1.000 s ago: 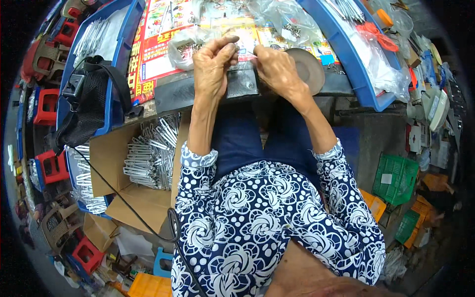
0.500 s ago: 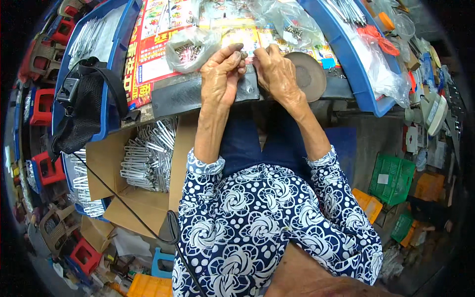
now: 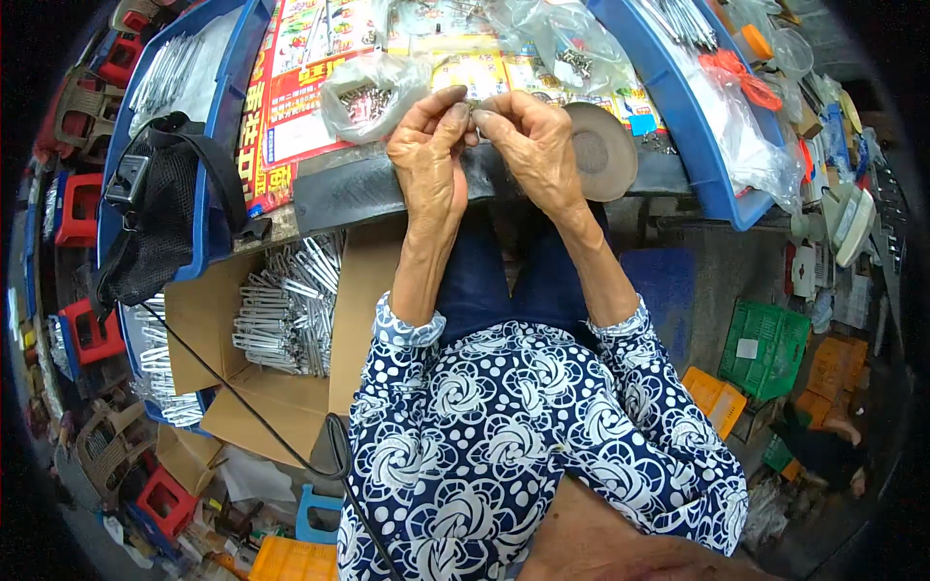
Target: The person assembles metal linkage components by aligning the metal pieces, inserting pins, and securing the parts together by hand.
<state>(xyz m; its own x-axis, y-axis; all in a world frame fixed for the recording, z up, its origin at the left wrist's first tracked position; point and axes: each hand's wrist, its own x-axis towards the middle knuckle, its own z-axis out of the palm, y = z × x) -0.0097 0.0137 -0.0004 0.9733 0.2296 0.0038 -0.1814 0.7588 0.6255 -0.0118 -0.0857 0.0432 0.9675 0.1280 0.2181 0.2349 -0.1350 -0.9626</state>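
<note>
My left hand [image 3: 429, 155] and my right hand [image 3: 535, 150] meet fingertip to fingertip above the bench's front edge. Both are closed in a pinch around something very small between them; the fingers mostly cover it, and its kind is not clear. Just left of my left hand sits a clear plastic bag [image 3: 341, 108] with its mouth spread, holding small metal pieces [image 3: 366, 103]. To the right of my right hand lies a round brown disc [image 3: 604, 153]. Another clear bag [image 3: 605, 48] with small metal parts [image 3: 574, 64] lies farther back.
Blue trays [image 3: 225, 77] [image 3: 699, 136] with long metal rods flank the bench, which is covered in printed red and yellow sheets [image 3: 295, 102]. A black mesh bag [image 3: 155, 213] hangs over the left tray. Below, a cardboard box [image 3: 266, 402] holds many metal parts [image 3: 288, 310].
My right hand has lifted from the bench top and moved left to meet my left hand's fingertips. My left hand has stayed almost where it was.
</note>
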